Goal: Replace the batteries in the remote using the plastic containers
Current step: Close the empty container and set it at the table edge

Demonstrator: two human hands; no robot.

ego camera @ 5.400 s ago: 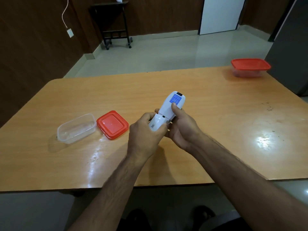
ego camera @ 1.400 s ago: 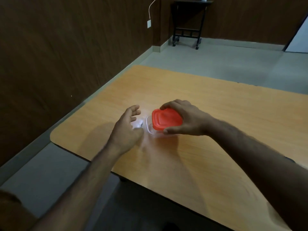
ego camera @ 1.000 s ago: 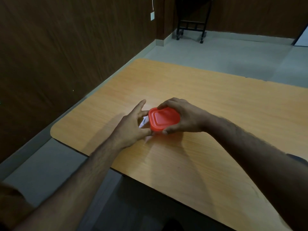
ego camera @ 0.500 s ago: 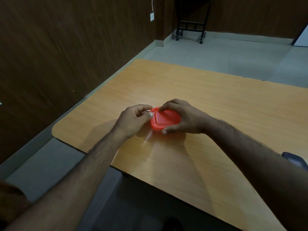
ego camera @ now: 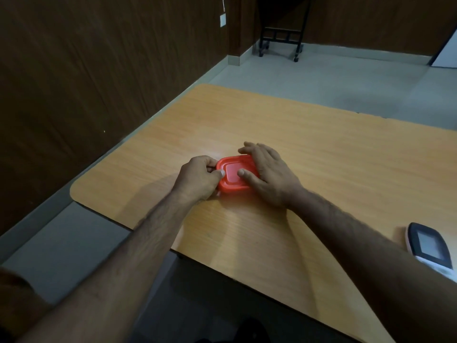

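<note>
Pressing red lid [ego camera: 231, 181]: right hand [ego camera: 270, 180] flat, left hand [ego camera: 195, 180] gripping.

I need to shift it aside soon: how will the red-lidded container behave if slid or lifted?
Probably light: the container is small plastic. It may slide on the glossy table; the left hand grips its edge, the right hand presses its top. Squat and flat, it should hardly tip or roll.
</note>
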